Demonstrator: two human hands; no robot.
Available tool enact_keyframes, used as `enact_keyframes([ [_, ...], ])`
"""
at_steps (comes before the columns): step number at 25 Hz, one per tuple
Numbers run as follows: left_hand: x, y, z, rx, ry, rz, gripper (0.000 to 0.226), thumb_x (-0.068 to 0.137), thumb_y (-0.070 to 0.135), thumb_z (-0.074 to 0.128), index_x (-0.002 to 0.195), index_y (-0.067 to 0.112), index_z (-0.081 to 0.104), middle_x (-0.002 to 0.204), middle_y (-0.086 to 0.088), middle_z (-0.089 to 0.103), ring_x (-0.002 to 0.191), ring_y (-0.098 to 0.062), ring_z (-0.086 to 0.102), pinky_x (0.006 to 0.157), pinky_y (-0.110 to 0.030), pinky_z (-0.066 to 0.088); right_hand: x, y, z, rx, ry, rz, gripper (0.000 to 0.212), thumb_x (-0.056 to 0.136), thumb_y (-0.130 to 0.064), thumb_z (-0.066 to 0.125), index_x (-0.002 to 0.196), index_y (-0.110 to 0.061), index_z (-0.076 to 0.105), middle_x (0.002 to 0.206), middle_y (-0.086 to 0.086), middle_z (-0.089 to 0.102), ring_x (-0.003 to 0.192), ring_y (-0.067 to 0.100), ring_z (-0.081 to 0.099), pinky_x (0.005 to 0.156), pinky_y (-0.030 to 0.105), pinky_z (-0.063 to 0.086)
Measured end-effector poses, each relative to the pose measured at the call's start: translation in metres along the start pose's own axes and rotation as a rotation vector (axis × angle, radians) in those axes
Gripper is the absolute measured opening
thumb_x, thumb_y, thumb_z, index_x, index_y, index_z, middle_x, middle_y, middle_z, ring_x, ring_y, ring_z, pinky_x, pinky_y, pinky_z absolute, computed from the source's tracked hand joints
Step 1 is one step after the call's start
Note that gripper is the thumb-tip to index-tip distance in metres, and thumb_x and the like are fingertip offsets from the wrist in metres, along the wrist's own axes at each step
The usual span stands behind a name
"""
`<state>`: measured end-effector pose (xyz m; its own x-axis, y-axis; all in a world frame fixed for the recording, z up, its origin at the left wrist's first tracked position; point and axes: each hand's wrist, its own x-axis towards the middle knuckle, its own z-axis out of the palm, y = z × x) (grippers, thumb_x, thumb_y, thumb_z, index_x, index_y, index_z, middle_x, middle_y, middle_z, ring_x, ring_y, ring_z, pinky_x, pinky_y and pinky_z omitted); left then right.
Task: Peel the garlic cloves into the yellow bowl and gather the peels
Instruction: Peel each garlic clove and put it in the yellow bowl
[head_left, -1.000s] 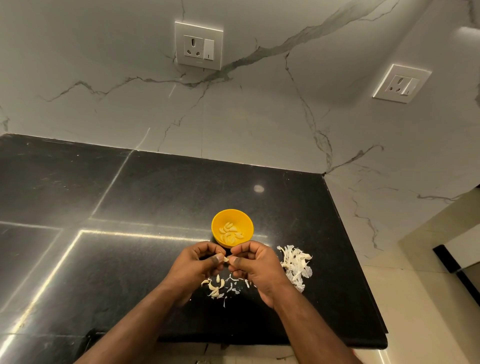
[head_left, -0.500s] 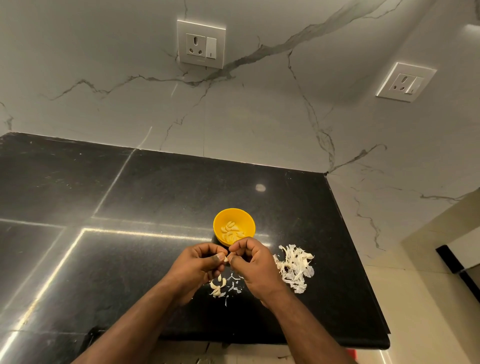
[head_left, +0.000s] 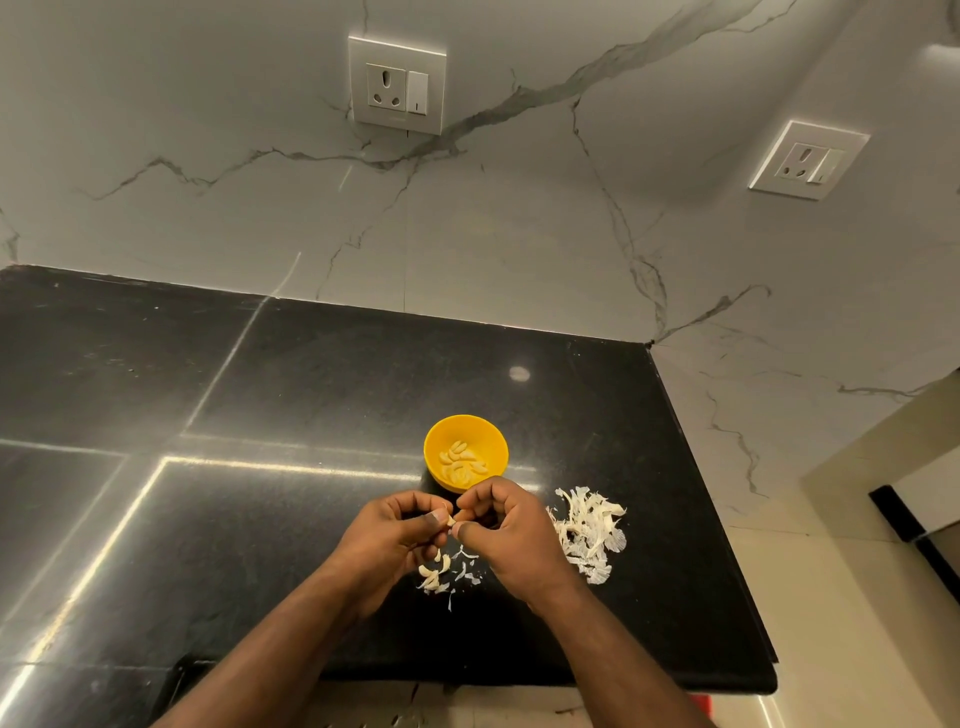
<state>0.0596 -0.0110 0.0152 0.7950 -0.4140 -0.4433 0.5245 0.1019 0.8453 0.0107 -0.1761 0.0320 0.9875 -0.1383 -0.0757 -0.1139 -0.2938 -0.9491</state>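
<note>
Dim, glare streaks, wide-angle warp

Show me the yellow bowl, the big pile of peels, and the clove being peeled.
yellow bowl (head_left: 435, 439): head view, bare left inner wall.
pile of peels (head_left: 587, 530): head view, middle of heap.
garlic clove (head_left: 451, 520): head view, tip between thumbs.

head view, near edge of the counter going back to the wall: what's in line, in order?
Loose peels and cloves → garlic clove pinched between left hand and right hand → yellow bowl → wall socket.

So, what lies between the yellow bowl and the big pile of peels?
Only bare black counter separates the yellow bowl from the peel pile in the head view.
</note>
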Motion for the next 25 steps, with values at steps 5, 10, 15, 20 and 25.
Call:
enact_keyframes([
  [5,0.000,0.000,0.004,0.051,0.003,0.034,0.012,0.092,0.000,0.066,0.101,-0.007,0.069,0.080,-0.016,0.066,0.068,-0.016,0.060,0.060,-0.025,0.051,-0.002,-0.001,0.000,-0.147,-0.007,-0.067,0.009,0.076,-0.018,0.066,0.079,-0.024,0.060,0.074,0.001,0.061,0.060,0.002,0.048,0.056,0.023,0.042],
  [10,-0.003,0.004,0.007,-0.003,-0.049,-0.007,0.013,0.095,-0.002,0.060,0.105,-0.007,0.067,0.079,-0.015,0.064,0.066,-0.016,0.059,0.060,-0.024,0.051,0.003,0.005,-0.003,-0.146,0.050,-0.030,0.014,0.081,-0.012,0.069,0.079,-0.026,0.066,0.070,-0.011,0.063,0.061,0.000,0.052,0.059,0.018,0.043],
  [15,-0.002,0.003,0.003,-0.180,-0.015,-0.125,0.019,0.094,-0.004,0.060,0.113,0.000,0.061,0.080,-0.014,0.068,0.066,-0.017,0.063,0.057,-0.023,0.054,-0.001,0.009,-0.009,-0.105,-0.036,-0.034,0.023,0.086,-0.011,0.075,0.102,-0.027,0.078,0.096,-0.017,0.074,0.092,-0.003,0.068,0.081,0.012,0.051],
  [20,-0.002,0.004,0.007,-0.144,-0.036,-0.144,0.012,0.096,-0.005,0.055,0.106,0.001,0.058,0.075,-0.014,0.067,0.063,-0.015,0.061,0.055,-0.021,0.052,-0.003,0.008,0.002,0.034,-0.002,-0.064,0.026,0.083,-0.006,0.078,0.097,-0.029,0.079,0.102,-0.017,0.076,0.100,0.000,0.069,0.087,0.014,0.052],
  [25,-0.005,0.006,0.005,-0.008,-0.052,-0.080,0.009,0.093,0.004,0.065,0.101,0.000,0.064,0.077,-0.014,0.066,0.068,-0.018,0.060,0.059,-0.025,0.051,-0.002,0.007,0.004,0.103,0.066,-0.026,0.010,0.083,-0.015,0.081,0.092,-0.014,0.079,0.093,-0.004,0.078,0.089,0.010,0.073,0.081,0.023,0.057],
])
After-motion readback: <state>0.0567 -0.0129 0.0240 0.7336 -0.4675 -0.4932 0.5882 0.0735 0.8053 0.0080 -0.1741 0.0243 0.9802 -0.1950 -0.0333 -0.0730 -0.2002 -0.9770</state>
